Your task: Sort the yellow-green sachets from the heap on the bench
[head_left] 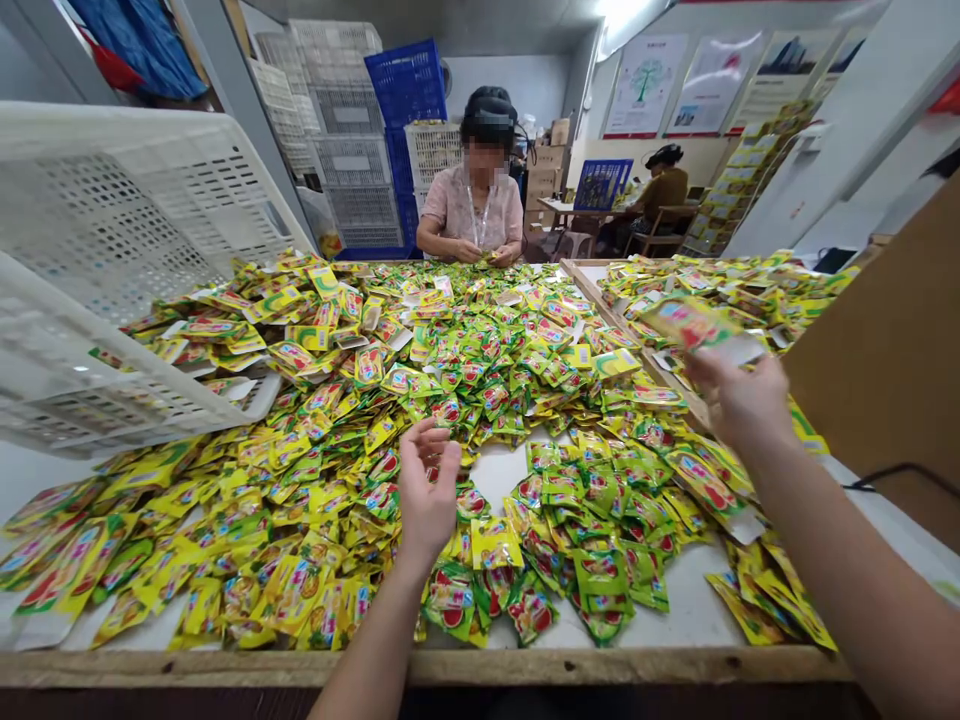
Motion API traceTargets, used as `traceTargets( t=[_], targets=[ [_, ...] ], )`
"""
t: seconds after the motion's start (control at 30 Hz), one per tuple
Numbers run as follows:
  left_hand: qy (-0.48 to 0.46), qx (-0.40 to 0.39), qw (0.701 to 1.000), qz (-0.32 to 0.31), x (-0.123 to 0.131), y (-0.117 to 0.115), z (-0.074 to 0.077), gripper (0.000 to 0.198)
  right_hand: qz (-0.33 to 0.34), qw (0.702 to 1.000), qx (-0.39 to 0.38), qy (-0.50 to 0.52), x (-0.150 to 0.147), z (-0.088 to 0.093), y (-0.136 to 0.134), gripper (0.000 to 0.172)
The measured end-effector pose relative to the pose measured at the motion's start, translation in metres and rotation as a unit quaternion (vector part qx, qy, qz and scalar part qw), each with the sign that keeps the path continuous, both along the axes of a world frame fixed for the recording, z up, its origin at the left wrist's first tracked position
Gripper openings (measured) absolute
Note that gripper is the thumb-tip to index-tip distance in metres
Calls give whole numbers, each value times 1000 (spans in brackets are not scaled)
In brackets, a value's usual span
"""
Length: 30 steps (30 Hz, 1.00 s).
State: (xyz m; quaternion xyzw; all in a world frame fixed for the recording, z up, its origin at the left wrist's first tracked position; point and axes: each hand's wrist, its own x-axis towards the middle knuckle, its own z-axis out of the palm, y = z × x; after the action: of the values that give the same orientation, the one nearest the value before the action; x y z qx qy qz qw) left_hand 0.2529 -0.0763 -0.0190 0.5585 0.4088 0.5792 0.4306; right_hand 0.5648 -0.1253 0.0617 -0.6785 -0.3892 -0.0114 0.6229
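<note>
A big heap of small yellow and green sachets (465, 370) covers the table (697, 600). My left hand (426, 490) hovers over the middle of the heap, its fingers curled loosely with nothing clearly in them. My right hand (739, 400) is raised at the right and holds a small stack of sachets (697, 325), blurred by motion, above the wooden divider (600, 300).
A tilted white plastic crate (112, 270) spills sachets at the left. A second pile of sachets (735, 285) lies beyond the divider. A brown cardboard panel (885, 370) stands at the right. Across the table a person (480, 200) handles sachets. Stacked crates (352, 140) line the back wall.
</note>
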Motion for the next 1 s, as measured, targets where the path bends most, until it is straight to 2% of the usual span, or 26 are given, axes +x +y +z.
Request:
traceTargets(
  t=[0.07,0.1,0.17,0.2,0.27,0.33,0.4,0.5,0.6,0.7,0.83,0.9,1.0],
  targets=[
    [-31,3,997,65,-2,5,0,38,-80,996,-34,-34,9,4,7,59],
    [-41,2,996,82,-2,6,0,37,-80,992,-78,-61,5,0,10,55],
    [-59,1,994,97,-1,8,-1,37,7,972,-195,-133,-16,-15,18,35],
    [-68,2,993,101,-1,9,-1,37,72,948,-262,-167,-29,-25,24,25],
    [-85,10,990,117,-1,11,-3,36,136,903,-348,-210,-53,-45,39,11],
    [-97,13,987,129,-2,12,-4,35,132,871,-406,-244,-69,-61,55,8],
    [-110,2,986,123,-2,14,-4,35,105,844,-447,-276,-78,-73,66,14],
    [-127,-14,986,107,0,13,-4,36,72,817,-473,-322,-87,-83,73,27],
    [-126,-1,986,107,2,11,-4,35,71,804,-466,-362,-94,-85,74,23],
    [-130,11,984,125,-2,14,-4,32,93,802,-451,-379,-92,-76,76,14],
    [-122,31,971,202,-15,26,-5,28,109,818,-417,-381,-77,-62,71,16],
    [-44,45,975,212,-19,32,-7,26,125,822,-409,-375,-68,-59,63,21],
    [169,80,973,134,-13,39,-10,23,176,817,-411,-365,-59,-61,46,27]
  ],
)
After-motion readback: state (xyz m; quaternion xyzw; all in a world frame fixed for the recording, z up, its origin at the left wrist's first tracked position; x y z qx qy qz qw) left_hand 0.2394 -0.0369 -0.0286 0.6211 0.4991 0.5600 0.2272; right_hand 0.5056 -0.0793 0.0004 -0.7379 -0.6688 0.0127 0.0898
